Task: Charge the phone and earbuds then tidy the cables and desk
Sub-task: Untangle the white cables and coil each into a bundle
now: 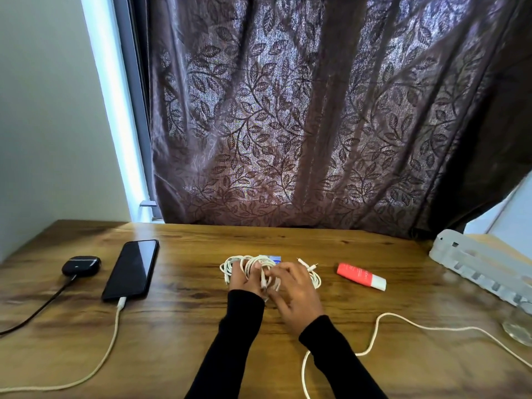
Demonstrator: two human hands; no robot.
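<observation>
A black phone lies face up at the left of the wooden desk, with a white cable plugged into its near end. Left of it sits a black earbuds case with a black cable attached. At mid-desk lies a bundle of white cables. My left hand holds the coiled bundle. My right hand rests over the bundle's right side, fingers on the loops. Loose connector ends stick out to the right.
A red and white tube lies right of the bundle. A white plastic rack and a glass jar stand at the right edge. Another white cable snakes across the front right. A small blue item shows behind the bundle. A dark curtain hangs behind.
</observation>
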